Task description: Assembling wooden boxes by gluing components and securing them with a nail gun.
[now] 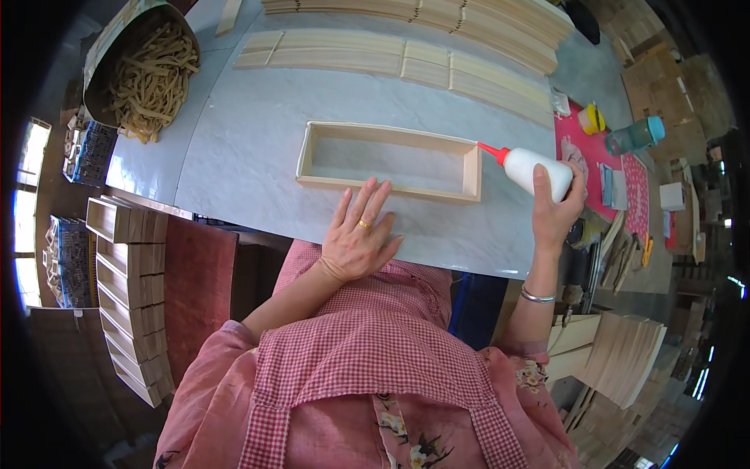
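A rectangular wooden frame lies flat on the marbled grey table, its inside showing the tabletop. A thin white line, looking like glue, runs along its far and left upper edges. My right hand is wrapped round a white glue bottle, tilted so that its red nozzle meets the frame's far right corner. My left hand rests at the frame's near side with fingers spread, the fingertips touching the near wall. It holds nothing.
Grooved wooden strips lie across the far table. A tub of rubber bands stands far left. Stacked wooden boxes are at left below the table. On a pink cloth at right are a yellow-rimmed container and a teal-lidded jar.
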Tool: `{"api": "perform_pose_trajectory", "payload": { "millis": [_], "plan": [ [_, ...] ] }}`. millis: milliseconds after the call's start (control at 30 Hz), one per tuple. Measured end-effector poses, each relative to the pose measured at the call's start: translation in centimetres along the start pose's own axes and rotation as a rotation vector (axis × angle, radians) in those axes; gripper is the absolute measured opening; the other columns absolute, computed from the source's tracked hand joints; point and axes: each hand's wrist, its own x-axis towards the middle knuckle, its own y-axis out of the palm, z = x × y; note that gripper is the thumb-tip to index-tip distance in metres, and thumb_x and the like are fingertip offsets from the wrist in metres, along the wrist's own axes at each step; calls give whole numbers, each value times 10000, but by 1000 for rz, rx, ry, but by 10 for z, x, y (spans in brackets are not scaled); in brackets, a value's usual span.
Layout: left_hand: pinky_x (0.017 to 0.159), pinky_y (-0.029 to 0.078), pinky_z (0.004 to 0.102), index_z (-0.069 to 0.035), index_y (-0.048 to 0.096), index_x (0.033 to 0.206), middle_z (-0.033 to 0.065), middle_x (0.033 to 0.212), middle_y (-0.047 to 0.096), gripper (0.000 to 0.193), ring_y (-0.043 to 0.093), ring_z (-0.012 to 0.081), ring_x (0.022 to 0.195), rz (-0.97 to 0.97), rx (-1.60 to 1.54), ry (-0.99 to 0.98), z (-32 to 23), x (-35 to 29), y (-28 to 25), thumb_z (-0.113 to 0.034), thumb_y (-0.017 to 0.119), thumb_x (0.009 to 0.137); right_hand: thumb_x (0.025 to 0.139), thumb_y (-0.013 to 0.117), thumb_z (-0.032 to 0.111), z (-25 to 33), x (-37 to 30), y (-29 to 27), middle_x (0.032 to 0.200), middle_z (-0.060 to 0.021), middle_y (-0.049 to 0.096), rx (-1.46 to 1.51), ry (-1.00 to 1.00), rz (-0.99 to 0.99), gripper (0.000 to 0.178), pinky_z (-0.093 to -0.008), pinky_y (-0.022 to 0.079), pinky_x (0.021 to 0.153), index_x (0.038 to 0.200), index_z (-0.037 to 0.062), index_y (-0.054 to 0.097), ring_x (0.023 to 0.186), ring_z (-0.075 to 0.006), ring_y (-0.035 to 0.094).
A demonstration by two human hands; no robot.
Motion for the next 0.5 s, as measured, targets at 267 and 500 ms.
{"api": "perform_pose_trajectory", "payload": {
  "millis": [267,500],
  "plan": [
    [1239,196,488,-79,694,1020,164,1595,376,287,286,344,1521,-17,-3,-3,-2,0,1,-297,712,833,864,775,271,5,-15,-20,1038,-143,655,0,38,33,418,-377,513,796,1151,32,587,874,-268,601],
    [1246,178,482,-92,658,978,132,1625,331,270,242,319,1540,-48,10,13,3,-2,6,-337,683,868,861,775,248,21,-37,-46,1031,-134,645,30,95,91,409,-367,511,790,1154,34,585,879,-256,594]
  ]
}}
